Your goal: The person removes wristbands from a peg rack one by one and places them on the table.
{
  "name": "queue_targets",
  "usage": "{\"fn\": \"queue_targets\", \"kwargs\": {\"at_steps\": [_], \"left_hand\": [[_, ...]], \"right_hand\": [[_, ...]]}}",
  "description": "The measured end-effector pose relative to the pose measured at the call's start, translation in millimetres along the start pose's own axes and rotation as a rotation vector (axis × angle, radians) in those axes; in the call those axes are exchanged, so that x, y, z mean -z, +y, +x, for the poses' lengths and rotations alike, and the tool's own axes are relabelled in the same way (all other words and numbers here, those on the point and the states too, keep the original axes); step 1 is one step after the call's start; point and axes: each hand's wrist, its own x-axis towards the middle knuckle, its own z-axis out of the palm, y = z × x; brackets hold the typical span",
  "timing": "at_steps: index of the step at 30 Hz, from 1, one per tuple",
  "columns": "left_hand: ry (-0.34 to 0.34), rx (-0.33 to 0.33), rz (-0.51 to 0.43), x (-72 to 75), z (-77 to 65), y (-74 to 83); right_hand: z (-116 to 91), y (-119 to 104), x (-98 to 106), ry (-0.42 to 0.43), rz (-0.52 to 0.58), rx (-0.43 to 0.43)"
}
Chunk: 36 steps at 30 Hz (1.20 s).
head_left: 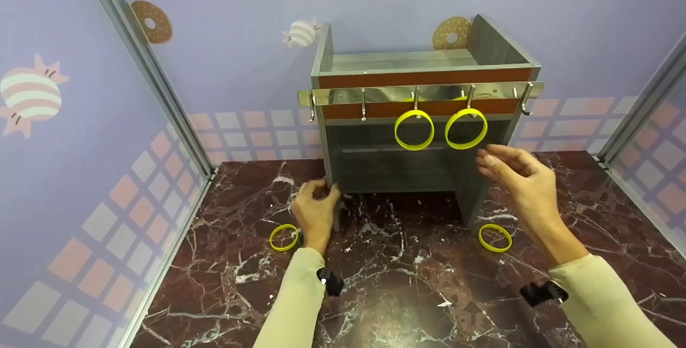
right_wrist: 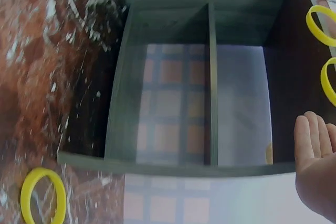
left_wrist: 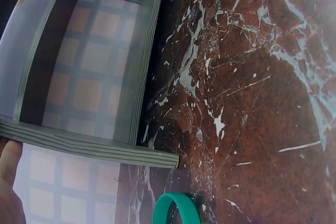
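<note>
My left hand (head_left: 315,208) grips the front edge of the left side panel of a grey wooden shelf (head_left: 471,176). In the left wrist view its fingers (left_wrist: 10,163) touch that panel's outer face. My right hand (head_left: 528,182) is raised near the shelf's right side, fingers loosely extended and holding nothing. Just above its fingertips, a yellow wristband (head_left: 447,134) hangs from a hook on the metal rail (head_left: 343,96). Left of it, a second yellow wristband (head_left: 397,134) hangs from the neighbouring hook.
One yellow wristband (head_left: 270,238) lies on the marbled table (head_left: 396,305) left of my left wrist. Another yellow band (head_left: 481,241) lies near the shelf's right foot. A teal band (left_wrist: 185,203) shows in the left wrist view. Patterned walls (head_left: 241,58) enclose the space.
</note>
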Motion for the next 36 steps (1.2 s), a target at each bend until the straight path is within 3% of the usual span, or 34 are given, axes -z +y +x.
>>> {"fn": "queue_targets", "kwargs": {"at_steps": [10, 19, 36], "left_hand": [[-0.006, 0.02, 0.037, 1.1, 0.3, 0.1], [-0.01, 0.039, 0.035, 0.0, 0.0, 1.3], [0.0, 0.045, 0.031, -0.8, -1.2, 1.0]], "right_hand": [[10, -3, -22, 0.05, 0.08, -0.046], [17, -8, -28, 0.053, 0.138, -0.061], [19, -25, -39, 0.123, 0.237, 0.02]]}}
